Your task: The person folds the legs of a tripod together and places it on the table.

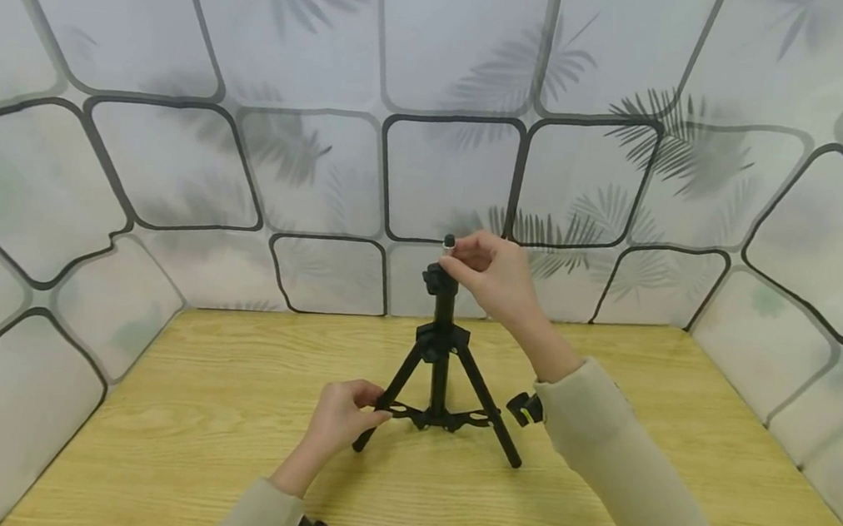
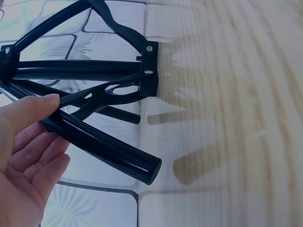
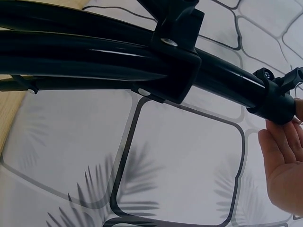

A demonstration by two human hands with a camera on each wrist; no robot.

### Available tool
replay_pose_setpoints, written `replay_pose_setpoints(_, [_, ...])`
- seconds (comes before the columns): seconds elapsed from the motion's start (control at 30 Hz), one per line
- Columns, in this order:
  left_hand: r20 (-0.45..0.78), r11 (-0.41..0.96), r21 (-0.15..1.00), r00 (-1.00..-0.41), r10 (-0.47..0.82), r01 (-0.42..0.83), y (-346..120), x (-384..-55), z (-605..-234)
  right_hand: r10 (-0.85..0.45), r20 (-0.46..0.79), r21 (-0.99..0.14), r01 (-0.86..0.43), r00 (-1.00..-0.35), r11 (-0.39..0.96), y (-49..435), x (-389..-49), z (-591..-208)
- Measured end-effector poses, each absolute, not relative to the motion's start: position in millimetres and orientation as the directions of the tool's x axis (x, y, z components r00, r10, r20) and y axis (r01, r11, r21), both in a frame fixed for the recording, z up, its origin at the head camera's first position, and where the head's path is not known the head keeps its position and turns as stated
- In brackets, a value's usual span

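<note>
Left grip (image 1: 340, 415): closed round one tripod leg (image 1: 401, 376). Black tripod (image 1: 442, 340): upright on worktop (image 1: 216, 379), legs spread. Right grip (image 1: 494, 276): apparently pinching top fitting (image 1: 449, 241), contact partly hidden. Step, as judged: top adjustment; next move calls for a steady leg.

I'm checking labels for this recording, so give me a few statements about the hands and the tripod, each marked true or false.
1. The right hand is at the top of the tripod. True.
2. The tripod lies on its side. False: it is upright.
3. The left hand holds a leg. True.
4. The left hand is higher than the right hand. False: it is lower.
5. The tripod's legs are spread apart. True.
</note>
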State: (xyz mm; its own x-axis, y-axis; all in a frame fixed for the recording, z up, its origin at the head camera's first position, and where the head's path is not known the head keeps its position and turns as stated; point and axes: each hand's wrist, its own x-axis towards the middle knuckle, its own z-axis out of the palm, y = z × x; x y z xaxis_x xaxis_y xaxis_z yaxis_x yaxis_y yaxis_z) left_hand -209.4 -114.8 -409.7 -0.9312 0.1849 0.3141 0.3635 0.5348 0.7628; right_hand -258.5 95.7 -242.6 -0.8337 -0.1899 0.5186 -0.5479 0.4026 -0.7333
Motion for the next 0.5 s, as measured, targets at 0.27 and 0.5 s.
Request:
replay_pose_setpoints(0.27, [0.323, 0.511, 0.780, -0.932, 0.167, 0.362, -110.4, -211.9, -411.9, -0.192, 0.524, -0.733, -0.554, -0.830, 0.394, 95.7, -257.8, -243.1])
replay_pose_setpoints(0.5, [0.351, 0.520, 0.768, -0.925, 0.145, 0.373, -106.9, -213.3, -412.9, -0.195, 0.529, -0.729, -0.559, -0.826, 0.395, 95.6, -257.3, -242.8])
